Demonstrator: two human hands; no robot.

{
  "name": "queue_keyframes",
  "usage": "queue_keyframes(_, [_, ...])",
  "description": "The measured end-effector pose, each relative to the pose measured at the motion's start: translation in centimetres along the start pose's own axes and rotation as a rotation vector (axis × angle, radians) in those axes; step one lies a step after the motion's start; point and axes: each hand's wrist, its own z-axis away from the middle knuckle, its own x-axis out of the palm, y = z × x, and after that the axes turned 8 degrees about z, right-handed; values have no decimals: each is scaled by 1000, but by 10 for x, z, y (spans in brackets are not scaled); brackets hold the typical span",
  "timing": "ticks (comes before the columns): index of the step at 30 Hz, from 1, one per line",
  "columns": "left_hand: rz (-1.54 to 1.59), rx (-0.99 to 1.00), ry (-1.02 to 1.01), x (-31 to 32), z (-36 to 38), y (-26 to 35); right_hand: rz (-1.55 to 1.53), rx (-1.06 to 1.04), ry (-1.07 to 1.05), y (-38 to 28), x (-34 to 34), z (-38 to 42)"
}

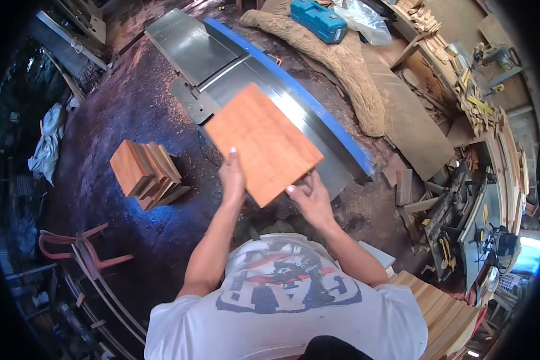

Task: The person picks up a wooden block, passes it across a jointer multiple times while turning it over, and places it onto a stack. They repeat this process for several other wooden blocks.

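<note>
I hold a flat reddish-brown wooden board (261, 143) in both hands over the near end of a metal jointer table (193, 49) with a blue fence (294, 84). My left hand (231, 177) grips the board's near left edge, thumb on top. My right hand (309, 198) grips its near right corner from below. The board is tilted, its far corner pointing toward the machine bed.
A stack of similar boards (145, 174) stands on the dirt floor to the left. More boards (444, 312) are piled at lower right. A long log (342, 66) and a blue tool case (318, 19) lie behind the machine. Red metal frame (81, 252) at lower left; cluttered workbench (474, 204) at right.
</note>
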Motion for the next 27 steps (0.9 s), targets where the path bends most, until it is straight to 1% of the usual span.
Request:
queue_keyframes(1, [-154,30,13,19,7,-9,-9,118,22,16,-16,1])
queue_keyframes(3, [-350,133,-19,39,3,-48,-5,200,113,39,-39,4])
queue_keyframes(4, [-404,149,-22,42,-6,-77,-6,253,161,48,-47,6])
queue_keyframes(5, [-455,166,-25,51,-4,-78,203,230,210,52,-56,2])
queue_keyframes(6, [-751,125,-180,42,-8,-69,414,206,257,54,-66,-2])
queue_keyframes(7, [-834,157,-194,42,-10,-65,621,174,305,57,-72,-8])
queue_keyframes(8, [-922,183,-206,43,-3,-52,898,-169,419,48,-69,-9])
queue_keyframes(10, [-1056,222,-223,45,13,-22,1076,-467,370,24,-58,-20])
queue_keyframes(11, [-1085,324,-186,47,19,-12,1159,-631,343,16,-55,-29])
queue_keyframes(12, [-1114,428,-148,48,27,-5,1172,-590,161,34,-57,-43])
queue_keyframes(13, [-1144,534,-110,50,28,-1,1227,-616,112,48,-60,-60])
queue_keyframes(14, [-1046,715,-70,56,26,-4,1282,-636,57,61,-62,-74])
queue_keyframes(15, [-1033,735,-196,64,20,-8,1336,-651,-3,62,-61,-83])
queue_keyframes(17, [-990,776,-433,85,-9,-17,1397,-604,-66,53,-61,-104])
queue_keyframes(19, [-1112,817,-379,107,-46,-42,1450,-557,-123,51,-56,-117])
queue_keyframes(20, [-1175,842,-352,116,-58,-38,1469,-544,-135,52,-51,-126])
queue_keyframes(21, [-1190,821,-345,123,-72,-32,1486,-538,-136,50,-47,-141])
queue_keyframes(23, [-1227,753,-356,125,-89,-21,1499,-613,-110,46,-34,-170])
queue_keyframes(24, [-1219,768,-348,122,-94,-21,1509,-632,-116,45,-31,-173])
queue_keyframes(26, [-1199,825,-309,120,-121,-6,1531,-570,-228,31,-22,-193])
queue_keyframes(27, [-1212,812,-285,118,-134,3,1540,-550,-280,25,-16,-209])
